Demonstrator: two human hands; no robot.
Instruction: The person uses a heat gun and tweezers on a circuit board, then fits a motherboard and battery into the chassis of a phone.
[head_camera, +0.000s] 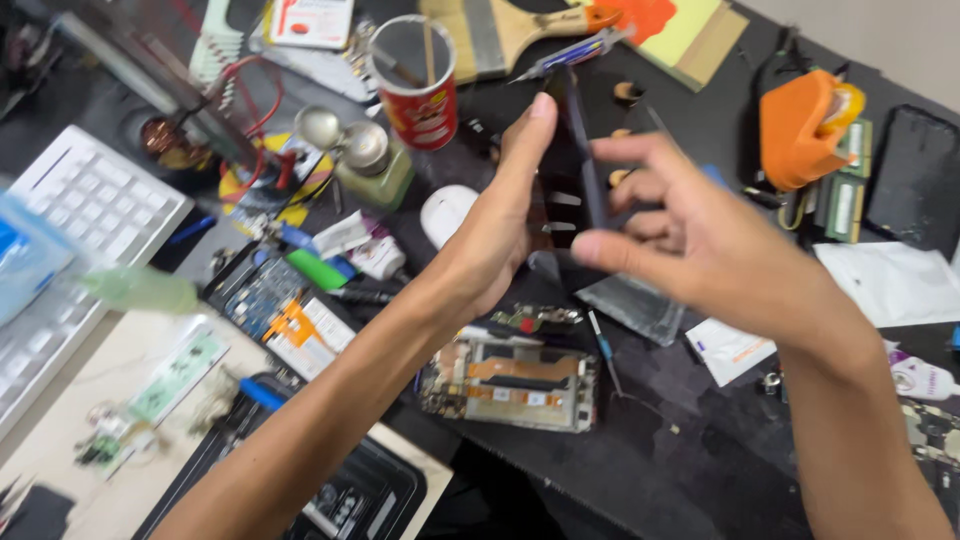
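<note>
Dark phone panel (578, 150) held upright btwn left hand (495, 235) & right hand (690, 235).

A cup (418, 85) stands upper centre; a keyboard (75, 225) lies far left; an opened phone (510, 378) lies centre, below a held phone (575, 150).
</note>
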